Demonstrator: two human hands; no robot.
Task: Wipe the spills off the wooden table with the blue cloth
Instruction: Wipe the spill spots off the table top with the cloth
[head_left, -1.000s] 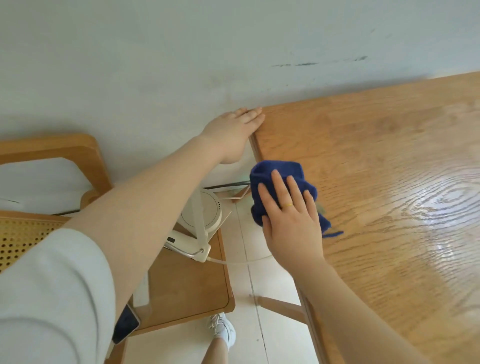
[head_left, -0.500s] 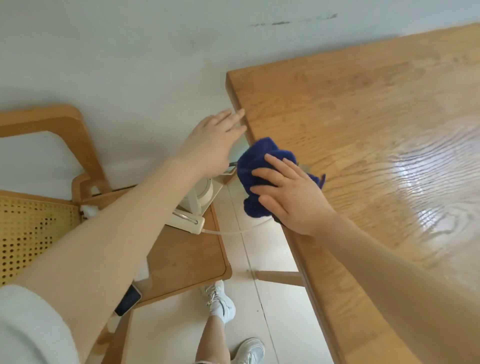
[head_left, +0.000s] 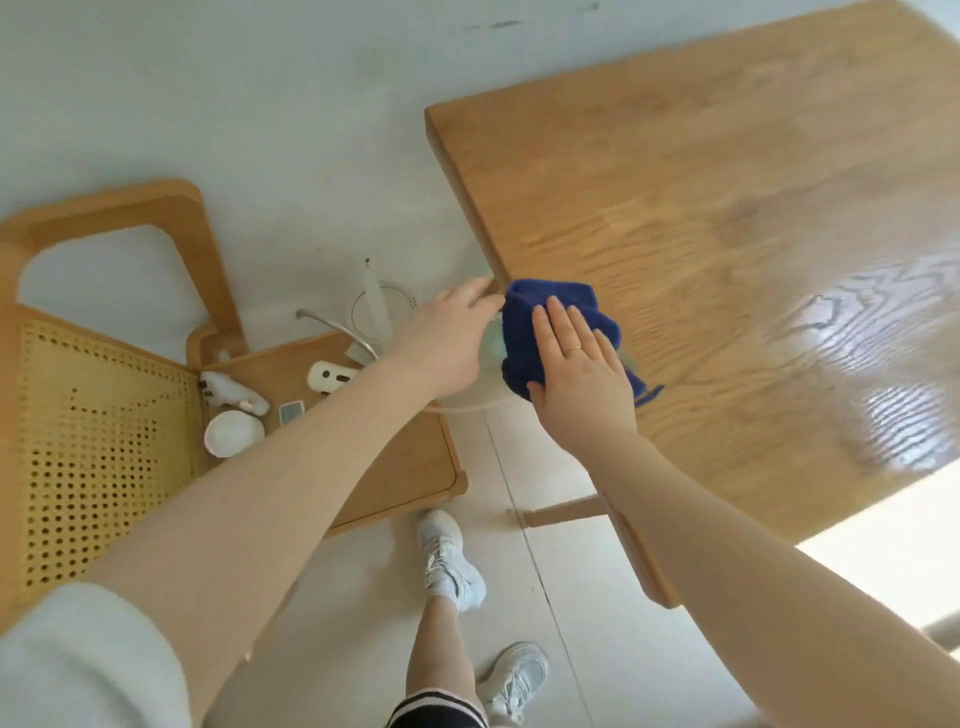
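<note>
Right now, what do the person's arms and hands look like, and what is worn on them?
Both forearms are bare. The left arm has a white short sleeve at the upper arm. The right hand wears a thin gold ring on one finger. The left hand shows no jewellery.

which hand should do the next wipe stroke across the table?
Right. The right hand already presses flat on the blue cloth at the wooden table edge; the left hand sits off the edge, touching no cloth.
</note>
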